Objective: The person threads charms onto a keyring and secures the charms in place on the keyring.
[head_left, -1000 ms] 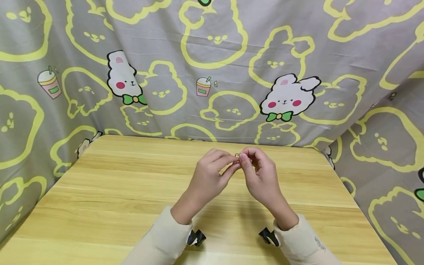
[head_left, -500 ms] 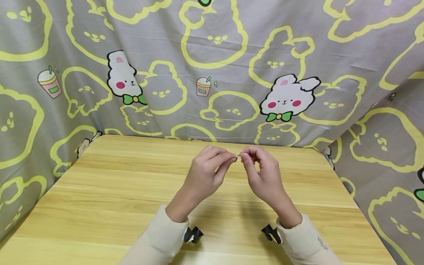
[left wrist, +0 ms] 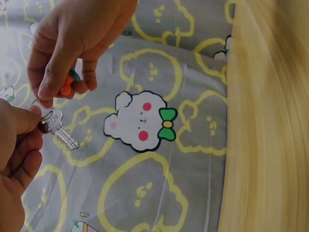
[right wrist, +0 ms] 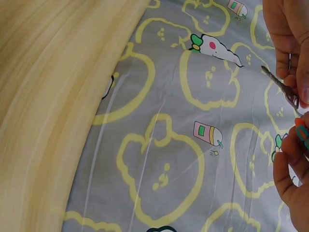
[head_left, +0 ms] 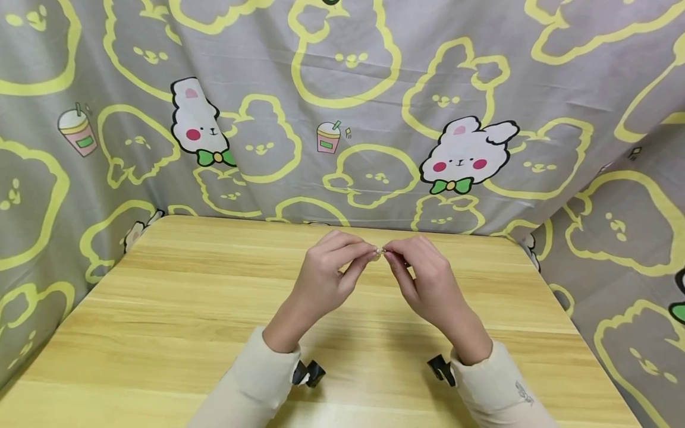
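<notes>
As a key (left wrist: 66, 136) is pinched in the left hand (head_left: 327, 270), an orange charm (left wrist: 66, 90) is held in the right hand (head_left: 428, 278) above a table (head_left: 176, 315).

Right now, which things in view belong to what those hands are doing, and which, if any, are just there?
Part of the job:
silver key, at the left fingers
thin metal ring
orange-and-green trinket, held in the right fingers

Just there:
wooden table
patterned curtain
black wrist gear
</notes>
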`<state>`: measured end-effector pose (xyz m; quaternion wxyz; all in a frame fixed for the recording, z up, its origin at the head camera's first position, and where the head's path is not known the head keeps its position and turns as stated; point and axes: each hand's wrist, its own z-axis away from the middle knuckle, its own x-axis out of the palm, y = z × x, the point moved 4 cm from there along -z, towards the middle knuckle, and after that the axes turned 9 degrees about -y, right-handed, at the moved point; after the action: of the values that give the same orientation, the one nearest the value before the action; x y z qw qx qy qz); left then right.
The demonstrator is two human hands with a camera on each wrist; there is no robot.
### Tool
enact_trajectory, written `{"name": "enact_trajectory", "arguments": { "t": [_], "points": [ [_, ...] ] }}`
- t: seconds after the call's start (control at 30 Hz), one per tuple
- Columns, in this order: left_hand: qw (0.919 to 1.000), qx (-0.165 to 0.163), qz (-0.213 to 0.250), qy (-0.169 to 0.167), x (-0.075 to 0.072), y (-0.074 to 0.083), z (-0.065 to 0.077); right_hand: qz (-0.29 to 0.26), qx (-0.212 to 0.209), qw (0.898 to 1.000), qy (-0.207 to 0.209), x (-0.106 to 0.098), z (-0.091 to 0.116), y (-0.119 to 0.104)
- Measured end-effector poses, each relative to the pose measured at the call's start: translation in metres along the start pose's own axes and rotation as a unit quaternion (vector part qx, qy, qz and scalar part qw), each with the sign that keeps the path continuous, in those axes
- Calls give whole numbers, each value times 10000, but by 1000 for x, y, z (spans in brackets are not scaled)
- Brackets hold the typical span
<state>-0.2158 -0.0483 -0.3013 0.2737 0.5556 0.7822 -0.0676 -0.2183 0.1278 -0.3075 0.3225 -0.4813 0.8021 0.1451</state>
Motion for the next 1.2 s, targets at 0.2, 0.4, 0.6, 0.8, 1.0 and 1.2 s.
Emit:
{"name": "enact_trajectory", "arguments": {
  "t": [0.2,0.4,0.6,0.8,1.0,1.2],
  "points": [
    [10000,-26,89,-23,-3,-2,-1,59,-17,9999,-146,-1,-1,-1],
    [9998,-109,181,3,-2,-5,0,-166,45,9993,-331,0,-1,-1],
    [9994,-196,270,-5,-2,-6,0,-573,234,9979,-164,-2,0,-1],
    [9991,-300,301,-11,-2,-8,0,-643,366,9972,-39,-4,-1,-1],
    [9978,-538,382,-60,1,-10,1,-737,673,9950,-90,-4,-1,2],
    [9945,-909,408,-323,8,-11,3,-790,718,9942,-122,-2,0,2]
  ]
}}
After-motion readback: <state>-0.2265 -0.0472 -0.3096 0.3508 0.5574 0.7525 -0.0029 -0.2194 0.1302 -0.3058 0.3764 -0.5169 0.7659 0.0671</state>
